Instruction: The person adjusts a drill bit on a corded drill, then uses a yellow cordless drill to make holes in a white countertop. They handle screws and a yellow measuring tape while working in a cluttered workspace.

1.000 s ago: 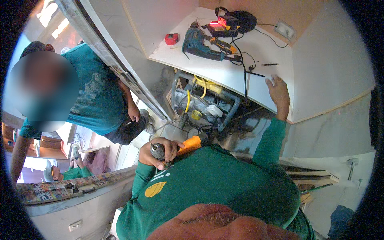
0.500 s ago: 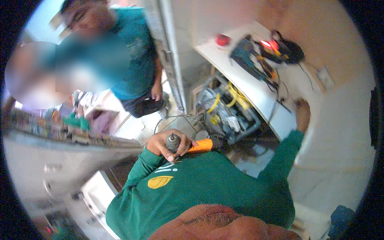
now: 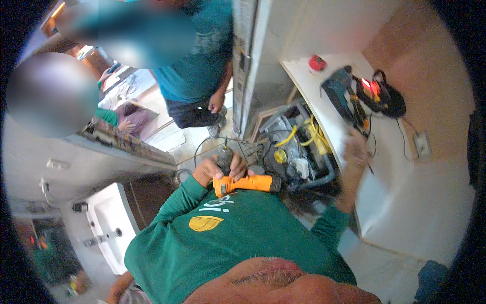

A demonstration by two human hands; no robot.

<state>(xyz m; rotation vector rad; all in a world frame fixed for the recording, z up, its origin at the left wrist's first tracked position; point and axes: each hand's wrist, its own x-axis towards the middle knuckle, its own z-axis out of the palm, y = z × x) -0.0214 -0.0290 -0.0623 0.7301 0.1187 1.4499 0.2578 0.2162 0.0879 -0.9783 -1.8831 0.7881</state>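
Observation:
My left hand is closed around an orange drill in front of my green sweatshirt. Its dark chuck points away from me, with a thin bit standing in it. My right hand is over the white counter, smeared by motion, so I cannot tell whether it holds anything. Close by lies a slim black and yellow tool. Farther back on the counter rest a teal power tool and a dark bag-like bundle with a glowing red part.
A small red object sits near the counter's far end. Beside the counter, a grey-framed bin holds yellow and grey gear. A person in a teal shirt stands beyond the doorway. At the left is a white sink; cables loop across the floor.
My right hand has come back from the counter's right side toward my body. The left hand has turned the drill, showing more of its orange body. My view has shifted.

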